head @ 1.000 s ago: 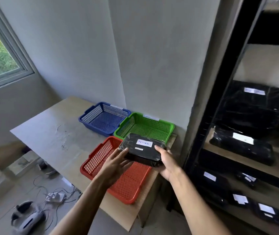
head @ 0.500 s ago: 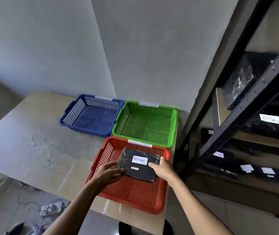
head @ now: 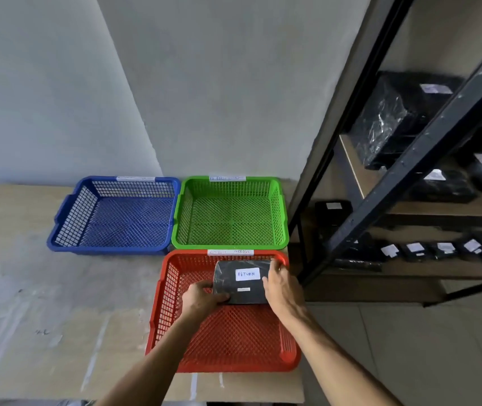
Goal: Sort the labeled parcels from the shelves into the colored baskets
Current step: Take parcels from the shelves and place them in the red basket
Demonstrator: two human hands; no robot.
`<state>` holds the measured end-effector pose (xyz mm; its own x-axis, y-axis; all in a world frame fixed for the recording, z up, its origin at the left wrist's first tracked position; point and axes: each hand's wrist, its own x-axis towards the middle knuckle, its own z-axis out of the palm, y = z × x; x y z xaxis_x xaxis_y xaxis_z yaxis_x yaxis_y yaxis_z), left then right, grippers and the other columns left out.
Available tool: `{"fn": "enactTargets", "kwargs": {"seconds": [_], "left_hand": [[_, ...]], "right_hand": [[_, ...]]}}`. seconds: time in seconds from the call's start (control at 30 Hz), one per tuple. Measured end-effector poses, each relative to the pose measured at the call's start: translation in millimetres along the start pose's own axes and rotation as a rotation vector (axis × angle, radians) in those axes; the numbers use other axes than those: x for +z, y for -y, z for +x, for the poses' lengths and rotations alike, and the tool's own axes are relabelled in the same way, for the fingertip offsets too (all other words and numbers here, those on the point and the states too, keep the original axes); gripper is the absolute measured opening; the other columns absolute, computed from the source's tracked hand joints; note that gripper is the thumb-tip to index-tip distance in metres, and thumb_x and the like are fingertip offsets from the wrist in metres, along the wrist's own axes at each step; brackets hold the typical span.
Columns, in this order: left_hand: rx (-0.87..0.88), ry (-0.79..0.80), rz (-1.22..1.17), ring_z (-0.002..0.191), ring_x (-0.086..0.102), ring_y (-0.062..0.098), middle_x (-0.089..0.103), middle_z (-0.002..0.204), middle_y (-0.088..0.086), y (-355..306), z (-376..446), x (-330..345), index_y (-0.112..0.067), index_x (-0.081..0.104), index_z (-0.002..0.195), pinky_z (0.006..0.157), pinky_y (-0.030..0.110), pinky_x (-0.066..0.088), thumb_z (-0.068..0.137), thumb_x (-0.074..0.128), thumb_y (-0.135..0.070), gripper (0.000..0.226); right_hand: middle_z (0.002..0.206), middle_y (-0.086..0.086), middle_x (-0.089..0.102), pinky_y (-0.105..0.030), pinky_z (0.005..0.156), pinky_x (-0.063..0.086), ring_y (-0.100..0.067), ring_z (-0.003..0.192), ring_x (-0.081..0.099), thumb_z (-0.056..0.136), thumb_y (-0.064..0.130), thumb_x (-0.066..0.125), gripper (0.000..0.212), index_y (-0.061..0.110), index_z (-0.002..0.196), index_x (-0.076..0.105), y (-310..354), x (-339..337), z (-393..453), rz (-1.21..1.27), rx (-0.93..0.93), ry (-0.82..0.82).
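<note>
A black wrapped parcel [head: 241,284] with a white label reading RETURN sits low inside the far right part of the red basket [head: 172,291]. My left hand [head: 201,298] grips its near left corner and my right hand [head: 281,288] holds its right edge. Whether the parcel rests on the basket floor I cannot tell. The blue basket [head: 66,212] and the green basket [head: 278,212] stand side by side behind the red one, each with a white label on its far rim.
All three baskets stand on a pale wooden table [head: 28,303] against a grey wall. A black metal shelf rack [head: 410,159] at the right holds several more black labeled parcels [head: 395,121] on its boards.
Both hands have lowered the parcel from above the red basket down into it, toward its far right corner. The view has tilted down onto the table.
</note>
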<state>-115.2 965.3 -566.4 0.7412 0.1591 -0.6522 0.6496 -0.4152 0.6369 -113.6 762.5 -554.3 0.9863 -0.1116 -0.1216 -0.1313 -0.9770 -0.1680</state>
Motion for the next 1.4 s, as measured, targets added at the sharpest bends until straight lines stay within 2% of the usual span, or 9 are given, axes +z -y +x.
{"fn": "enactTargets", "kwargs": {"seconds": [0.13,0.23,0.4,0.57,0.7,0.87,1.0,1.23,1.4], "left_hand": [[-0.03,-0.041,0.026,0.077,0.071,0.013,0.071,0.104,0.003,-1,8,5,-0.02,0.07,0.114,0.061,0.021,0.06,0.07,0.09,-0.024,0.048],[-0.044,-0.053,0.033,0.091,0.069,0.017,0.07,0.112,0.003,4,12,12,-0.021,0.071,0.116,0.081,0.03,0.061,0.07,0.089,-0.028,0.05],[-0.065,-0.035,-0.04,0.074,0.069,0.011,0.069,0.103,0.003,7,15,21,-0.018,0.067,0.119,0.051,0.016,0.053,0.076,0.086,-0.022,0.047],[-0.098,-0.031,-0.086,0.071,0.073,0.015,0.067,0.086,-0.001,9,15,26,-0.014,0.067,0.117,0.055,0.021,0.059,0.078,0.084,-0.017,0.042],[-0.091,-0.043,-0.109,0.066,0.068,0.011,0.065,0.083,-0.002,12,10,29,-0.017,0.064,0.117,0.042,0.013,0.05,0.082,0.081,-0.018,0.039],[-0.086,-0.022,-0.093,0.076,0.074,0.018,0.069,0.092,0.002,18,11,30,-0.017,0.062,0.122,0.063,0.029,0.063,0.081,0.081,-0.021,0.045],[-0.056,0.048,-0.082,0.081,0.072,0.019,0.066,0.1,0.005,17,8,24,-0.012,0.058,0.127,0.06,0.024,0.061,0.086,0.077,-0.017,0.046],[0.082,0.11,0.157,0.079,0.074,0.014,0.073,0.102,0.002,18,7,8,-0.015,0.06,0.128,0.068,0.027,0.063,0.086,0.075,-0.03,0.047],[0.374,-0.089,0.459,0.082,0.065,0.014,0.065,0.102,0.001,7,-2,1,-0.016,0.057,0.109,0.073,0.035,0.061,0.091,0.067,-0.038,0.03]], "right_hand": [[0.08,-0.002,0.064,-0.034,0.057,0.057,-0.023,0.078,0.065,0.06,0.009,0.087,0.025,0.012,0.079,0.072,-14,9,7,-0.057,-0.163,-0.147],[0.1,-0.005,0.059,-0.04,0.073,0.057,-0.027,0.093,0.059,0.065,0.01,0.083,0.042,0.013,0.104,0.066,-26,8,3,0.078,-0.107,-0.17],[0.128,-0.012,0.062,-0.038,0.091,0.054,-0.03,0.113,0.064,0.082,0.019,0.08,0.065,0.013,0.139,0.048,-40,14,2,0.504,0.276,0.059],[0.115,-0.007,0.073,-0.033,0.091,0.056,-0.023,0.103,0.07,0.08,0.019,0.081,0.058,0.016,0.132,0.055,-52,25,2,0.566,0.303,0.132],[0.107,-0.006,0.074,-0.031,0.082,0.056,-0.024,0.095,0.07,0.078,0.018,0.082,0.052,0.016,0.124,0.057,-51,26,2,0.552,0.324,0.117],[0.1,-0.007,0.074,-0.031,0.074,0.056,-0.025,0.088,0.072,0.08,0.018,0.08,0.047,0.015,0.121,0.058,-48,25,3,0.511,0.333,0.112],[0.1,-0.009,0.073,-0.034,0.073,0.058,-0.028,0.088,0.071,0.079,0.022,0.08,0.047,0.016,0.12,0.057,-48,25,4,0.479,0.352,0.122],[0.108,-0.012,0.07,-0.038,0.083,0.057,-0.032,0.1,0.068,0.081,0.026,0.078,0.05,0.015,0.123,0.054,-42,22,3,0.457,0.368,0.138],[0.105,-0.009,0.07,-0.041,0.081,0.058,-0.03,0.096,0.068,0.087,0.032,0.071,0.039,0.019,0.119,0.052,-46,12,-4,0.503,0.356,0.121]]}}
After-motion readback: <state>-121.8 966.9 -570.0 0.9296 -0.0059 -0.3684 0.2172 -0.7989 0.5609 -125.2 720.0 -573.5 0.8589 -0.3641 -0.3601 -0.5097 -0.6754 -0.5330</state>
